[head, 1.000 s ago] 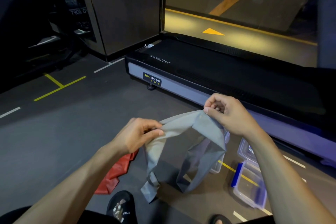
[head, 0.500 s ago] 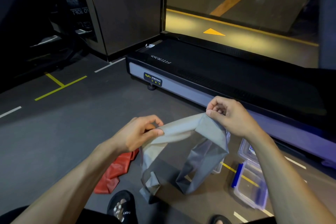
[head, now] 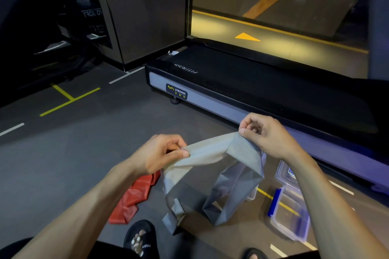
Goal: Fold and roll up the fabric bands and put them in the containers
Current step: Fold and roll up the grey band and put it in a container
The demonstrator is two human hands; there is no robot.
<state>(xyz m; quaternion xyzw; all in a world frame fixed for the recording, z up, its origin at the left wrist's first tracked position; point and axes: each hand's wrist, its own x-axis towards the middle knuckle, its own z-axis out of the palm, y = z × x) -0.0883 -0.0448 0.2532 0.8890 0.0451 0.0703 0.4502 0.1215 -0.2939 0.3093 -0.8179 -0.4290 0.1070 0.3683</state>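
Sandal (head: 140,239) nearest, red band (head: 134,197) on the floor left, containers (head: 289,214) right. Grey band (head: 212,176) hangs between your left hand (head: 160,153) and right hand (head: 267,134), both pinching its top edge. Folding step: next, bring the ends together. Treadmill (head: 252,90) beyond.

Two bands — grey band (head: 212,166), red band (head: 134,197) (crumpled); two containers (head: 289,218).

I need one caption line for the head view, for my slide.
Both hands, left and right, pinch a grey band above the floor; red band, clear containers nearby.
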